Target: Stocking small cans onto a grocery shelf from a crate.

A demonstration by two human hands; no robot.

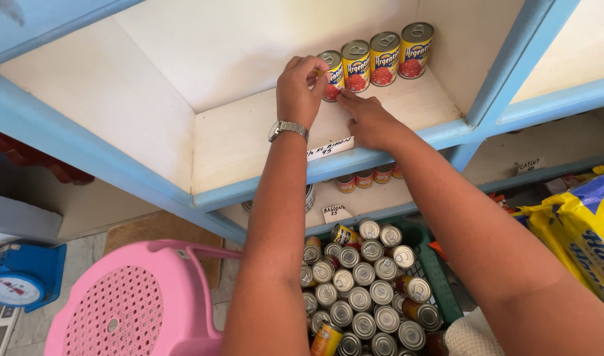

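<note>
A yellow can (333,74) stands at the left end of a row of four cans (384,58) on a pale wooden shelf (249,135), upper centre of the frame. The left hand (300,89), a metal watch (288,128) on its wrist, curls its fingers around that end can and grips it. The right hand (369,120) lies flat on the shelf board just below the can, fingers stretched toward its base and holding nothing.

The shelf is boxed in white panels with a light blue frame (117,165); a handwritten paper tag (330,148) is stuck on its front edge. On the shelf below, partly hidden, stand a few more small cans (364,178) and another tag (335,212).

At the bottom centre a green crate (440,277) is packed with silver-topped cans (361,290) standing upright. A pink plastic stool (133,303) sits at lower left, with a blue weighing scale (18,280) beside it at the left edge on a tiled floor. Yellow and blue bags (589,231) fill the right edge.
</note>
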